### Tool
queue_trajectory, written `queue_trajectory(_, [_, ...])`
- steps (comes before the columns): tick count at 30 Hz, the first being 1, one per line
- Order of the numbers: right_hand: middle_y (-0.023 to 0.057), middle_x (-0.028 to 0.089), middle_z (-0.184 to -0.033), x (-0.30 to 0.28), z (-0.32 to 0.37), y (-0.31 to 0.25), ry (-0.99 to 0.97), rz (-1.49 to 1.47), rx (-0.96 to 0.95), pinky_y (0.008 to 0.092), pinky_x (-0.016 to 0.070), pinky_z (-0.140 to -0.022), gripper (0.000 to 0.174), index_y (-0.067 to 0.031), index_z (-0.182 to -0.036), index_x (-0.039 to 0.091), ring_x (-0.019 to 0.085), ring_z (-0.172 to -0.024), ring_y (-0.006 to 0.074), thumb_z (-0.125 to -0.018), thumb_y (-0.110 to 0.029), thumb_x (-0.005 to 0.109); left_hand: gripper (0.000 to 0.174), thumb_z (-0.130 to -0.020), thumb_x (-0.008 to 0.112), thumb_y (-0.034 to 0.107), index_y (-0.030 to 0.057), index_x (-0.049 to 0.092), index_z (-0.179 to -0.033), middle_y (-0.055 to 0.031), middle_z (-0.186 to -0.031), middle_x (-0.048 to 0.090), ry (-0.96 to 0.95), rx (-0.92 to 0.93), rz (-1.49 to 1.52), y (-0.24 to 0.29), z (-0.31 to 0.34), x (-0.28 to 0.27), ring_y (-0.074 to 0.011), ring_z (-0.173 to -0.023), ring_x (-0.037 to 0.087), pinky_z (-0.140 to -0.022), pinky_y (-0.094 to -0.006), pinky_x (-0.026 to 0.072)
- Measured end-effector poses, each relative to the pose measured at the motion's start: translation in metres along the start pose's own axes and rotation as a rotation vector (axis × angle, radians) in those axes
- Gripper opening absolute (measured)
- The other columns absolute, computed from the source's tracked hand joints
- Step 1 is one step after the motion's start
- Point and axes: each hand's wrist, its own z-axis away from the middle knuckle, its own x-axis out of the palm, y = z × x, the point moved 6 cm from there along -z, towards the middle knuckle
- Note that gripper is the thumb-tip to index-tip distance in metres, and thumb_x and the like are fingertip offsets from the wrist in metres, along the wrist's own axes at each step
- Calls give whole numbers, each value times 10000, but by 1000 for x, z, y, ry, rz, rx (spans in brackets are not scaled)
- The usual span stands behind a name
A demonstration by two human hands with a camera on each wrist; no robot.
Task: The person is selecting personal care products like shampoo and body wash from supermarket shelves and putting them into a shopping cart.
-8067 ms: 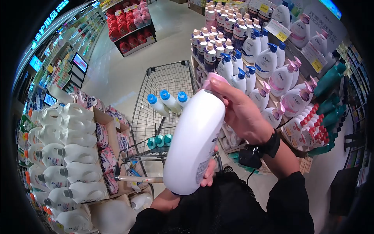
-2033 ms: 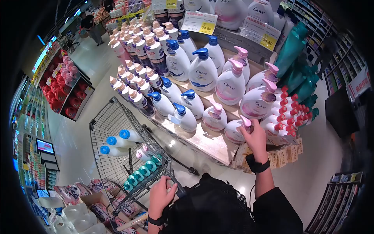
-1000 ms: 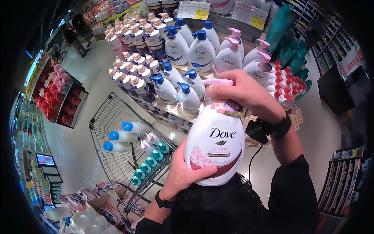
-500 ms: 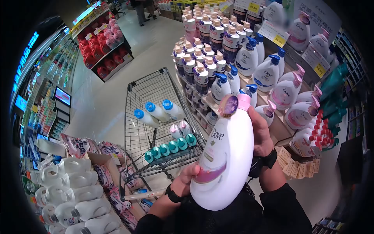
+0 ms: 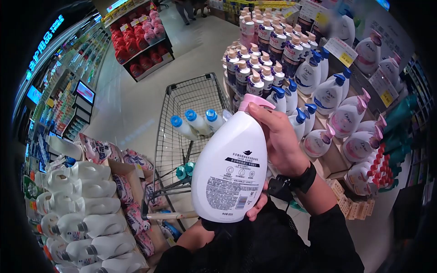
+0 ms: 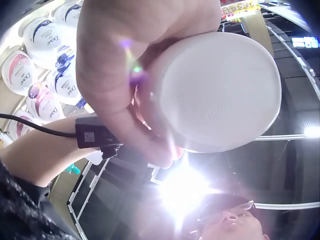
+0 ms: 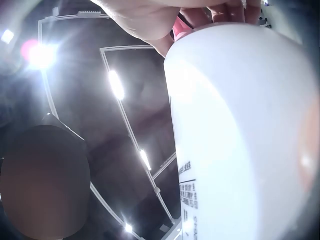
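Upright but leaning right, a white Dove pump bottle [image 5: 230,168] with a pink pump [image 5: 256,102] is held before my body, its printed back label facing me. My right hand [image 5: 284,143] grips it at the neck, thumb just below the pump. Low on the bottle, my left hand [image 5: 258,208] shows only fingertips at the right edge; the rest is hidden behind it. In the left wrist view that hand [image 6: 112,70] curls around the bottle near its pale base [image 6: 220,95]. The right wrist view shows the right-hand fingers [image 7: 225,14] over the bottle's shoulder.
Behind the bottle stands a wire shopping cart [image 5: 175,95] with several blue-capped bottles [image 5: 195,120] and teal-capped ones [image 5: 184,170]. A stepped display of pump bottles [image 5: 330,98] rises at right. White jugs [image 5: 104,227] and pink packs [image 5: 136,216] line the left.
My right hand took the pump bottle from the display's lower row, and my left hand took hold below. Since then it has turned from front label to back, while the view swung toward the cart.
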Motion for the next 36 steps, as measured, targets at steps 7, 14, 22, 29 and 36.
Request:
queue_trajectory(7, [86, 719, -941, 4, -2, 6, -37, 42, 92, 265, 545, -716, 310, 24, -1051, 690, 691, -790, 125, -932, -261, 671, 852, -891, 505, 638, -59, 436, -1376, -377, -1185, 517, 139, 161, -81, -2, 11, -2, -529, -977, 599, -911, -571, 495])
queue_trajectory(14, [53, 704, -961, 11, -2, 11, -181, 84, 83, 262, 496, -804, 326, 5, -1059, 694, 642, -875, 99, -937, -296, 670, 921, -827, 569, 671, -51, 390, -1370, -322, -1073, 543, 175, 96, -14, -5, 17, -8, -442, -849, 606, -765, -495, 514])
queue_trajectory(22, [48, 686, -970, 1, 0, 25, -271, 195, 79, 272, 500, -811, 382, 16, -1164, 619, 646, -903, 114, -981, -318, 584, 765, -901, 506, 616, -57, 477, -1263, -216, -986, 577, 370, 272, -280, -3, 26, -16, -356, -791, 612, -697, -418, 512])
queue_trajectory(29, [31, 688, -864, -7, 4, 7, -252, 663, 3, 218, 457, -679, 368, 52, -1020, 698, 592, -770, 56, -909, -299, 706, 1018, -616, 892, 555, -6, 463, -1349, -75, -1174, 628, 763, 451, -1098, 38, 84, -24, -154, -1105, 605, -958, -336, 484])
queue_trajectory(36, [31, 618, -712, 14, -7, 43, -317, 932, 238, 253, 426, -544, 523, 65, -893, 673, 546, -642, 68, -841, -451, 741, 972, -569, 971, 322, -4, 483, -1344, -71, -1209, 630, 804, 497, -1068, 29, 113, -40, -158, -1102, 606, -973, -337, 477])
